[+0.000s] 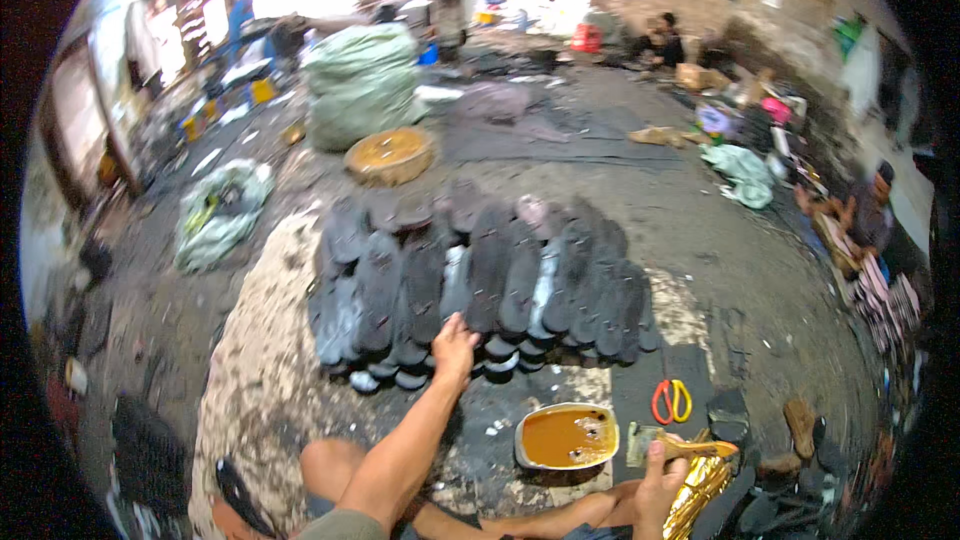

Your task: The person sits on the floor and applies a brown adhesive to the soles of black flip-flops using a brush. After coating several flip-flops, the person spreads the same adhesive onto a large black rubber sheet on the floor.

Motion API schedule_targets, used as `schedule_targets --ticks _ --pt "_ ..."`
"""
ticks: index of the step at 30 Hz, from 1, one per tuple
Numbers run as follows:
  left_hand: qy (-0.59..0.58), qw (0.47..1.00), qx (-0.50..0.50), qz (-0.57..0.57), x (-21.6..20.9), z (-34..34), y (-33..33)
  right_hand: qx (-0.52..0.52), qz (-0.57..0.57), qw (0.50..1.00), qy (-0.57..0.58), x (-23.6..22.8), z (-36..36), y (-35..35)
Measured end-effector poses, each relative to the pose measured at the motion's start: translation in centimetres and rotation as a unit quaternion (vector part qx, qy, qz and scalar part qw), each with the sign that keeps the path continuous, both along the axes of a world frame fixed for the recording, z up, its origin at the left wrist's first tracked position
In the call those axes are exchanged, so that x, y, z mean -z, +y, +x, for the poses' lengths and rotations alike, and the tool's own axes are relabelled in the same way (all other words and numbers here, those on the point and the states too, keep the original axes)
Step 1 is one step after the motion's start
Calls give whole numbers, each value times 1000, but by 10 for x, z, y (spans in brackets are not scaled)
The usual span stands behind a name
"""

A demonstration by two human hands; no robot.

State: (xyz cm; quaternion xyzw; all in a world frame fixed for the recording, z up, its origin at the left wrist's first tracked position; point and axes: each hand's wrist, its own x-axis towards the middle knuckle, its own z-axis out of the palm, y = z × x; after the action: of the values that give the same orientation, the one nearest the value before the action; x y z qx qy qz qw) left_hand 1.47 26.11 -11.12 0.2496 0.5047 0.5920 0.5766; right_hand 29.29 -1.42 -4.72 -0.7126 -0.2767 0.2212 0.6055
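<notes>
Rows of dark flip-flop soles [490,265] lie stacked and overlapping in front of me, some with pale blue faces showing. My left hand [455,348] reaches to the near edge of this pile. Its fingers are stretched out at the lower end of a grey-blue sole [456,285], and no grip on it shows. Low on the right, my right hand [655,485] is closed around a narrow, flat orange-brown piece [705,449], whose exact kind I cannot make out. Left of that hand stands a pale tub [519,440] of brown, glue-like liquid.
Red-and-yellow-handled scissors [671,401] lie beyond the tub. Shiny gold wrapping [697,500] sits beside my right hand. A round brown block [390,157] and a bulging green sack [362,85] stand behind the pile. One person [868,212] sits at the far right, another [666,40] farther back.
</notes>
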Motion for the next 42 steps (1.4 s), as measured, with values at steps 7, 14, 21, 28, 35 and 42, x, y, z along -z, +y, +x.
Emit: schedule_targets --ticks 7,14,21,28,35,42 --pt "189 960 43 201 -52 -137 -136 -85 51 994 -47 1 18 20" --pt "633 627 -374 -257 8 -401 -385 -55 -16 991 -121 -59 -30 38" --pt "705 596 -246 -295 10 -420 -415 -69 -56 982 -170 -73 -52 33" --pt "561 778 -260 108 -105 -388 -356 -262 -54 958 -101 -40 -28 47" --pt "434 898 -28 65 -66 -251 -360 -352 -186 868 -298 50 -30 72" --pt "444 894 -61 22 -79 -251 -347 -265 61 957 -101 26 10 55"
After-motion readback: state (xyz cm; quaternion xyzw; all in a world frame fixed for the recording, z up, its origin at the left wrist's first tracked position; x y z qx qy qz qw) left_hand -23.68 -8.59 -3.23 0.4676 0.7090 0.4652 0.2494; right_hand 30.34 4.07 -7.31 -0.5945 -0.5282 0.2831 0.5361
